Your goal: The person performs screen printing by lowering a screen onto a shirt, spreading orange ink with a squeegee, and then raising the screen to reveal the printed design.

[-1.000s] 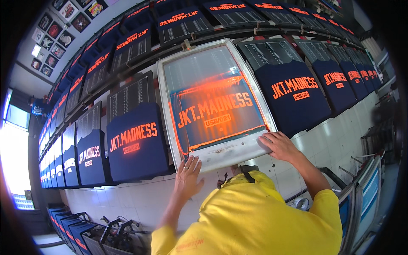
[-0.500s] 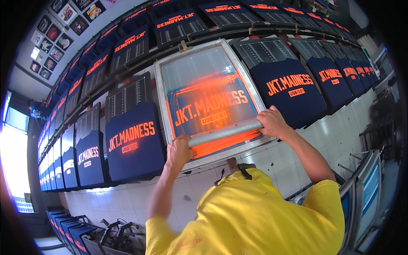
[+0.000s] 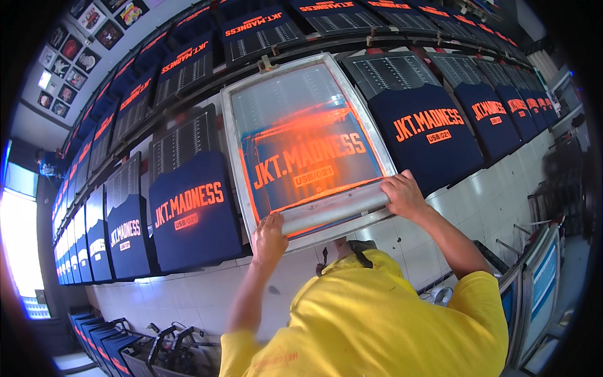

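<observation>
A screen-printing frame (image 3: 278,73) with pale metal sides lies over a dark blue shirt on a board. Orange ink streaks its mesh (image 3: 308,122), and orange lettering shows through. Across the frame's near end lies a long grey squeegee (image 3: 336,206). My left hand (image 3: 269,237) is closed around its left end, by the frame's left side. At the other end my right hand (image 3: 404,196) grips it, fingers curled over the top. A thin orange strip of ink shows at the squeegee's near left. The blade's lower edge is hidden.
Boards with dark blue printed shirts stand in rows, one shirt (image 3: 191,213) at left and another (image 3: 427,129) at right. A clamp (image 3: 266,63) sits at the frame's far edge. Framed screens (image 3: 543,276) lean at lower right. Black equipment (image 3: 179,345) stands at lower left.
Both hands have drawn the squeegee a little toward me. It now covers most of the orange ink band at the near end. The view has shifted slightly.
</observation>
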`<state>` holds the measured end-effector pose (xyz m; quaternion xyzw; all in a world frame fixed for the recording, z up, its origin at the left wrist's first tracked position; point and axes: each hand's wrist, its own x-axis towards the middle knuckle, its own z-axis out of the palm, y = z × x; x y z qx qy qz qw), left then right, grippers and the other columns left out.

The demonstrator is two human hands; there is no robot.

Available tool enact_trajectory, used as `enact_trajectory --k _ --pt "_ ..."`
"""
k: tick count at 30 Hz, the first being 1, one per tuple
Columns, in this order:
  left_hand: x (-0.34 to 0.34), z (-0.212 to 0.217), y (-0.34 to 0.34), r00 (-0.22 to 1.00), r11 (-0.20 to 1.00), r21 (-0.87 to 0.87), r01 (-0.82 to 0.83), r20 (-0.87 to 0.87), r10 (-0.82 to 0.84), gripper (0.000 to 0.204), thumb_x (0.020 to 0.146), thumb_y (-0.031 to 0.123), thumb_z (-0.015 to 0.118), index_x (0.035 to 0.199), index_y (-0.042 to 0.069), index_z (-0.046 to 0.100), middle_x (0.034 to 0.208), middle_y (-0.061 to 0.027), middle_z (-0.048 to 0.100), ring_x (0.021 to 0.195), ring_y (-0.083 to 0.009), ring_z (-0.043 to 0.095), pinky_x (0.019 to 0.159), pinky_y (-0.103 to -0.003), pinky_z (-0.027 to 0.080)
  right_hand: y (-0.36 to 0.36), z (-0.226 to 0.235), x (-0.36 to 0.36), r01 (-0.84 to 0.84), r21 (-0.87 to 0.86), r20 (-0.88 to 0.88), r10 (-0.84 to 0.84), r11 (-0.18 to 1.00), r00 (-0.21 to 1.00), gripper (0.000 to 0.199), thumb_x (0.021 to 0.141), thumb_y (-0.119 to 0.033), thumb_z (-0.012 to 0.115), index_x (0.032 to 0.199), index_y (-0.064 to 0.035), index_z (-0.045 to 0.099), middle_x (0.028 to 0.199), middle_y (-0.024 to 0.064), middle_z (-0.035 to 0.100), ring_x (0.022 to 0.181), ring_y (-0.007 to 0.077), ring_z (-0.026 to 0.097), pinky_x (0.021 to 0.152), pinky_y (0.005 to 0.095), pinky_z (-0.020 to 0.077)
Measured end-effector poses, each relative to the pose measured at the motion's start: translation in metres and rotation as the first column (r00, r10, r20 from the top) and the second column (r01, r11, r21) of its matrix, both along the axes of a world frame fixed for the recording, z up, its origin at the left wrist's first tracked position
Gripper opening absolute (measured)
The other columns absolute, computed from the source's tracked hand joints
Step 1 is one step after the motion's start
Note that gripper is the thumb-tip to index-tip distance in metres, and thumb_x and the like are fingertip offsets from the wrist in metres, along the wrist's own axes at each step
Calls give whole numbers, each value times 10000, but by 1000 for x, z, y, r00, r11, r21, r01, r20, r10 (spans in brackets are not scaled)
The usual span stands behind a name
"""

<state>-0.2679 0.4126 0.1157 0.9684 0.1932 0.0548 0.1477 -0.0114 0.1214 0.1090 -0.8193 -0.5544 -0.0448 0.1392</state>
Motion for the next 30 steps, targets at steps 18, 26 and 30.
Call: enact_trajectory --k 18,26,30 --pt "82 -35 76 987 981 174 87 117 -109 431 635 -10 660 1065 16 639 1099 -124 671 1006 -276 681 839 -360 578 85 -20 113 -48 79 125 38 996 991 214 603 -21 676 793 -52 582 821 81 638 753 259 600 735 378 402" --pt "159 -23 147 987 986 167 24 154 -51 283 674 -2 656 953 47 653 891 -126 673 822 -332 679 712 -422 562 170 -8 198 -59 -12 80 60 998 995 179 622 -71 716 773 -63 621 801 99 666 832 278 662 802 378 448" --pt "168 -5 156 997 990 140 9 71 -19 207 695 -3 607 887 40 674 865 -173 684 795 -377 677 712 -458 559 182 10 203 -42 -124 17 45 991 999 128 651 -101 704 761 -67 650 802 114 692 835 290 674 822 397 450"
